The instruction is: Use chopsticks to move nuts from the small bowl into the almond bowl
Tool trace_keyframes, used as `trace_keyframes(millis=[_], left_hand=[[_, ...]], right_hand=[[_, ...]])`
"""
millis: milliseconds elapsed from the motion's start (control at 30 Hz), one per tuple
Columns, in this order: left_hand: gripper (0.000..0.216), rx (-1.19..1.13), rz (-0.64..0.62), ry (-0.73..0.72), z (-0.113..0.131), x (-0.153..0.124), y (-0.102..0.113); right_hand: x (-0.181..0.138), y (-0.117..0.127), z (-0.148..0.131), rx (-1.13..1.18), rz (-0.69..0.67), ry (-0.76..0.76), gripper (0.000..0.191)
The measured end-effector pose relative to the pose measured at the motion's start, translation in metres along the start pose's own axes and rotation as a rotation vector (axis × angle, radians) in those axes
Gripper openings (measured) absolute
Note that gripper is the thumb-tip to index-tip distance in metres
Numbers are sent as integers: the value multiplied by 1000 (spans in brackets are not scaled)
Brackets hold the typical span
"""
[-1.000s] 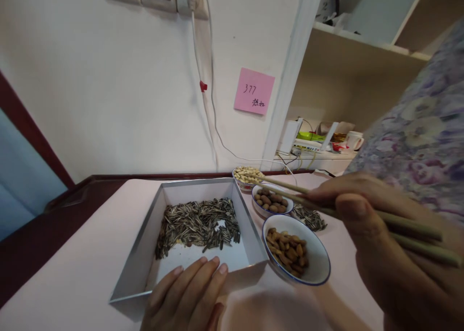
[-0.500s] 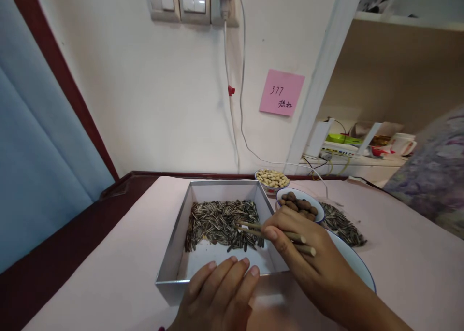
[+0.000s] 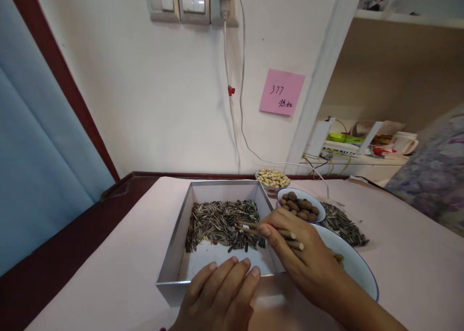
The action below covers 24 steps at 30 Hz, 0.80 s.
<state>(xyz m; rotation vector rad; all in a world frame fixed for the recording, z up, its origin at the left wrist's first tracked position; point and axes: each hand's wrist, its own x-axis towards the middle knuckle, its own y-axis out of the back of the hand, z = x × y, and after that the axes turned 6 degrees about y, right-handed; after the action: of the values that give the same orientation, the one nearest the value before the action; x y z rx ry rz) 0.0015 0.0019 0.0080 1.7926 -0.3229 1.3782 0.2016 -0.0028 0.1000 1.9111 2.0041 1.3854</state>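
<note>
- The right hand [image 3: 304,263] has its grip clamped on a pair of chopsticks [image 3: 268,230], tips among the sunflower seeds [image 3: 221,220] in the grey tray [image 3: 170,268] (mid-counter, toward the far edge).
- The left hand [image 3: 221,297] lies flat, fingers together, on the tray's near rim, holding nothing.
- Three bowls line the tray's right side: peanuts [image 3: 272,178], brown nuts [image 3: 300,206], and a white bowl [image 3: 353,268].

A home room: wall switches [image 3: 180,0], a cluttered shelf [image 3: 362,147], and a table [image 3: 108,273] with snack bowls [image 3: 302,208].
</note>
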Motion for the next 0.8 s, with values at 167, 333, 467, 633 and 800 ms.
trace_keyframes(millis=[167, 333, 467, 633, 800], left_hand=[[27, 15, 37, -16, -2, 0, -4], [27, 13, 25, -9, -1, 0, -3], [26, 3, -34, 23, 2, 0, 1], [27, -6, -48, 44, 4, -1, 3], [26, -8, -29, 33, 2, -3, 1]], right_hand=[[-1, 5, -1, -38, -1, 2, 34], [-3, 7, -3, -18, -9, 11, 36], [-3, 2, -1, 14, -51, -10, 34], [-1, -2, 2, 20, -80, -23, 33], [-1, 0, -1, 32, -66, -14, 33]])
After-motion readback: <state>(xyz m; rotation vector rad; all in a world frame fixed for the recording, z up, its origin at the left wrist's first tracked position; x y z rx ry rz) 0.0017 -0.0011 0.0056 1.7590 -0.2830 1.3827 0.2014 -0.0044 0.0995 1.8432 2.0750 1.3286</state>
